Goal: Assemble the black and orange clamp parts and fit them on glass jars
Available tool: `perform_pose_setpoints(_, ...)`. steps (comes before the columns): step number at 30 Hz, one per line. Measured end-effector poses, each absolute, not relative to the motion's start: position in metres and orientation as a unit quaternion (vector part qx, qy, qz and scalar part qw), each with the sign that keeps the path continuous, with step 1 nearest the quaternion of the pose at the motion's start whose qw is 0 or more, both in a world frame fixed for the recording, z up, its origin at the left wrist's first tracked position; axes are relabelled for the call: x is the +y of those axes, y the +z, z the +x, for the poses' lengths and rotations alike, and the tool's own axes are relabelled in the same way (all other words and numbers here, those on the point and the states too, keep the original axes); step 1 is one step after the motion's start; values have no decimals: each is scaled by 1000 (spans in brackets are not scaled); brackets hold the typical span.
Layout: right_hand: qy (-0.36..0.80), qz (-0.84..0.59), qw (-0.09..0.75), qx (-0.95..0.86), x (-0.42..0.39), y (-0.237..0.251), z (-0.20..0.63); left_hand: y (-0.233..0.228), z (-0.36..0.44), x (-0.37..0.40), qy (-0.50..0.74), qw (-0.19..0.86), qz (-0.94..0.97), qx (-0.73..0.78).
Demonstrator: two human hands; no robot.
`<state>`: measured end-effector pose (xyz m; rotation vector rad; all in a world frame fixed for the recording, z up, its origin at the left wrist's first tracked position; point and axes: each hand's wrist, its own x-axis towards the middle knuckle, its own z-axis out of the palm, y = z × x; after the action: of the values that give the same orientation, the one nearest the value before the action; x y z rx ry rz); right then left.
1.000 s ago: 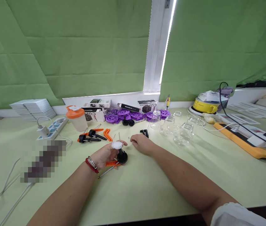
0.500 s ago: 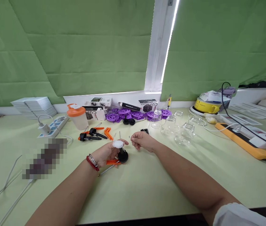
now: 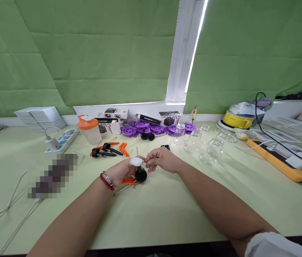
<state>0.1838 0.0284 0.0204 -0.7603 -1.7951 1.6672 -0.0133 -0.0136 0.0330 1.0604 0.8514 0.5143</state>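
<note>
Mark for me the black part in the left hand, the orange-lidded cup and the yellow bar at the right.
black part (image 3: 141, 175), head view, on its round base.
orange-lidded cup (image 3: 88, 124), head view, on the orange lid.
yellow bar (image 3: 279, 159), head view, middle of its top face.

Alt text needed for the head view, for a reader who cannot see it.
Two bare hands meet over a pale green table: the left hand, thumb bandaged white, holds a black round-based part, and the right hand pinches something tiny beside it. Behind lie purple discs, clear glass jars and an orange-lidded shaker.
</note>
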Motion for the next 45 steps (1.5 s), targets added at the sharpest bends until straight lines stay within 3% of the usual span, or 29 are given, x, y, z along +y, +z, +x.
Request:
perform_pose_setpoints(5, 597, -284, 292, -691, 28, 21, 183, 37, -11, -15, 234, 744, 490, 390)
perform_pose_setpoints(16, 674, -247, 281, -637, 30, 17, 184, 35, -10, -15, 242, 752, 476, 388)
perform_pose_setpoints(32, 587, -244, 350, -688, 26, 12, 168, 35, -11, -14, 234, 743, 487, 395)
perform_pose_setpoints(45, 587, -252, 312, -704, 23, 15, 166, 36, -6, -15, 234, 725, 501, 411)
